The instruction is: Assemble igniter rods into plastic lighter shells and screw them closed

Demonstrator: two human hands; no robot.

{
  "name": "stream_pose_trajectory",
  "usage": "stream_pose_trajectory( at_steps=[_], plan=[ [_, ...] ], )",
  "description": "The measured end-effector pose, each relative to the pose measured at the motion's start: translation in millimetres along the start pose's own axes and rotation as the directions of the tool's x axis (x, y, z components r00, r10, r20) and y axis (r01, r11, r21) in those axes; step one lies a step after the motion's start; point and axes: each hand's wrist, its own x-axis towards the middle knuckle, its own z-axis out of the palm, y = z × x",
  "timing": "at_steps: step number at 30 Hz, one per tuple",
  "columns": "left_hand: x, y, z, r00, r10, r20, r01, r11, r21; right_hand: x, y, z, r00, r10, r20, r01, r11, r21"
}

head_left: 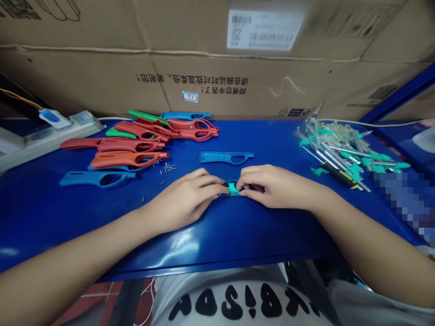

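Observation:
My left hand (188,199) and my right hand (272,185) meet at the middle of the blue table (238,226). Both are closed on a blue plastic shell (224,194) lying flat under them, mostly hidden. My right fingertips pinch a small green trigger piece (233,187) sitting on that shell. A second blue shell half (226,157) lies free just beyond my hands.
A heap of red, blue and green shells (136,145) lies at the left, with tiny metal pins (168,169) beside it. At the right lies a pile of metal tubes with green parts (343,149). A power strip (47,136) sits far left. Cardboard boxes (217,59) wall the back.

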Motion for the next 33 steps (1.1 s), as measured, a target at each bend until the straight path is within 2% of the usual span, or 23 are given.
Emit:
stream_pose_trajectory(
  at_steps=[5, 10, 16, 21, 23, 25, 28, 30, 33],
  plan=[
    [-1, -1, 0.7, 1.000, 0.006, -0.004, -0.006, 1.000, 0.008, -1, 2, -3, 1.000, 0.000, -0.024, -0.002, 0.997, -0.082],
    [-1, -2, 2.0, 1.000, -0.012, -0.009, 0.012, 1.000, 0.016, -2, 11, -11, 0.996, -0.001, -0.086, 0.002, 1.000, 0.010],
    [-1, -2, 2.1, 1.000, -0.007, -0.015, 0.008, 1.000, 0.016, -3, 17, -17, 1.000, 0.025, 0.014, -0.027, 0.995, 0.094],
    [-2, -2, 3.1, 1.000, -0.009, -0.023, 0.009, 1.000, 0.005, -2, 12, -15, 0.999, 0.047, 0.012, -0.048, 0.996, 0.075],
    [-2, -2, 3.6, 1.000, -0.011, -0.027, 0.011, 1.000, -0.002, -2, 14, -14, 0.999, 0.042, -0.026, -0.040, 0.994, 0.097],
    [-1, -2, 3.6, 0.999, -0.011, -0.030, 0.011, 1.000, -0.003, -1, 19, -12, 0.990, 0.039, -0.132, -0.028, 0.996, 0.083],
    [0, -2, 2.3, 0.999, -0.005, -0.035, 0.005, 1.000, -0.001, 0, 32, -8, 0.957, 0.028, -0.289, -0.055, 0.995, -0.087],
    [0, -1, 1.5, 0.999, 0.001, -0.034, -0.001, 1.000, -0.002, 1, 38, -6, 0.951, 0.036, -0.306, -0.093, 0.980, -0.173],
    [-1, -2, 2.1, 1.000, 0.009, -0.027, -0.010, 1.000, -0.010, 4, 42, -4, 0.943, 0.078, -0.324, -0.144, 0.972, -0.187]
  ],
)
